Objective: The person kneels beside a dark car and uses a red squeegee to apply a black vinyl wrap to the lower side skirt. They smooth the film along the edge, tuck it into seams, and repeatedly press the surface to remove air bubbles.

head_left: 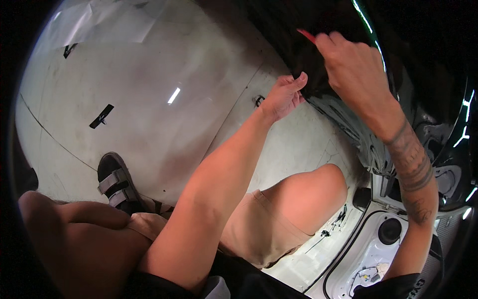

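My right hand (pixel 351 70) is closed around a slim red tool (pixel 306 35). Only its narrow end sticks out past the fingers, so its exact kind is hidden. The tool is over a dark, glossy car body panel (pixel 343 17). Lower and to the left, my left hand (pixel 288 95) has its thumb raised and its fingers curled at the edge of a shiny black sheet (pixel 331 112). That sheet hangs wrinkled along the panel's lower side. The left fingertips are partly hidden behind the edge.
An opened-up white car door (pixel 373 249) with a round black speaker (pixel 390 231) is at the lower right. Black strips (pixel 101 116) and small black parts (pixel 326 233) lie on the pale floor (pixel 149 129). A sandalled foot (pixel 118 182) and bent knees are below my arms.
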A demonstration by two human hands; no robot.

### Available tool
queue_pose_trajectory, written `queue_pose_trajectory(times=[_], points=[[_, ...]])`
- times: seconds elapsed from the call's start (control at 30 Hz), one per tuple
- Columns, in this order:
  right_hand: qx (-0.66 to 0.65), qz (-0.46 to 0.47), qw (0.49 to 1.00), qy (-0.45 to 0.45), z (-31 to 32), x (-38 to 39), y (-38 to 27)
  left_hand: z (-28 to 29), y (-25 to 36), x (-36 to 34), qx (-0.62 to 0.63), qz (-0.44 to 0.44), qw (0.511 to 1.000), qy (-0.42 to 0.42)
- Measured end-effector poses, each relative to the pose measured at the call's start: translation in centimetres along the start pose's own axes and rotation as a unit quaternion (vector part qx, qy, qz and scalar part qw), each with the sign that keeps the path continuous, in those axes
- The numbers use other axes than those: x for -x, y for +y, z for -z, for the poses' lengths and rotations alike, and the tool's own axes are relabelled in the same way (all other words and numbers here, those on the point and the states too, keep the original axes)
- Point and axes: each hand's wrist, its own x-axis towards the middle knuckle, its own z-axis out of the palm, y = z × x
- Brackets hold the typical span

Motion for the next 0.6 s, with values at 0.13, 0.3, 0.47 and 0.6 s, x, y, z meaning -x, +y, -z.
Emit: queue_pose_trajectory(times=[0.13, 0.3, 0.47, 0.6], points=[[-0.086, -0.017, 0.980, 0.181, 3.7, -2.5, 1.5, 0.6, 0.8, 0.0, 0.008, -0.018, 1.000, 0.011], [0.037, 0.025, 0.988, 0.145, 1.3, -5.1, 0.5, 0.6, 0.4, -0.6, -0.002, 0.001, 1.000, -0.019], [0.007, -0.037, 0.999, -0.006, -0.3, -2.2, 0.0, -0.1, 1.0, -1.0, 0.001, -0.003, 1.000, 0.001], [0.010, 0.006, 0.986, 0.165, 3.6, -6.8, 1.1, 0.9, 1.1, -1.0, -0.008, -0.007, 1.000, -0.002]])
